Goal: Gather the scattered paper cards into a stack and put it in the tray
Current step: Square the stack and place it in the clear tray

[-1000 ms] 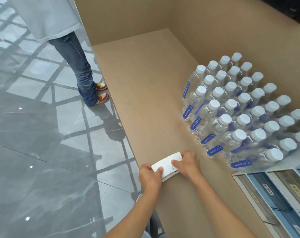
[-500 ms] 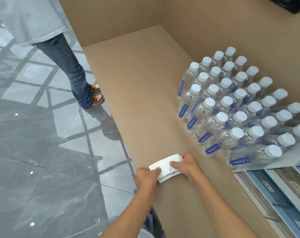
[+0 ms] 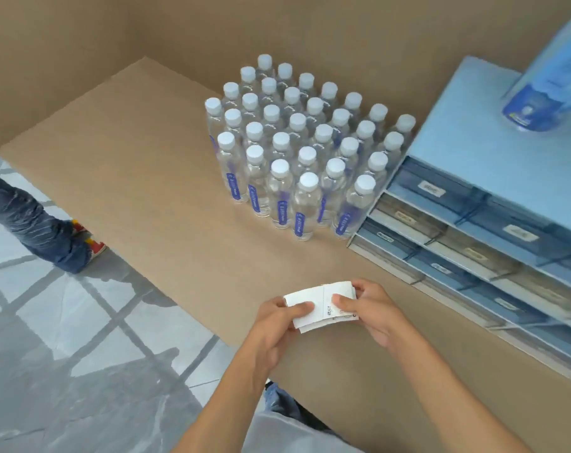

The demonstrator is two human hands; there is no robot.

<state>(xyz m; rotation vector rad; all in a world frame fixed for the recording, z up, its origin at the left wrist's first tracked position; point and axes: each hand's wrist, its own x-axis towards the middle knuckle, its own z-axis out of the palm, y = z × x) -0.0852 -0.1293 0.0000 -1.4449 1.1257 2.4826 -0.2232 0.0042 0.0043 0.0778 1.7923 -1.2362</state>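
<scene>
A small stack of white paper cards (image 3: pixel 317 300) is held between both hands just above the brown cardboard tabletop (image 3: pixel 166 197), near its front edge. My left hand (image 3: pixel 279 325) grips the stack's left end with the thumb on top. My right hand (image 3: pixel 369 308) pinches the right end, its thumb across the printed part. The cards are slightly uneven, with a lower one sticking out at the bottom. A blue cabinet of shallow drawer trays (image 3: pixel 480 230) stands to the right of the hands.
Several clear water bottles with white caps (image 3: pixel 297 152) stand in a tight block behind the hands. A large blue bottle (image 3: pixel 552 83) lies on the cabinet top. A person's jeans leg and red shoe (image 3: pixel 49 230) are on the floor at left. Cardboard walls rise behind.
The view has swung to the right, bringing the drawer cabinet into sight. Both hands still hold the card stack, now lifted slightly off the tabletop.
</scene>
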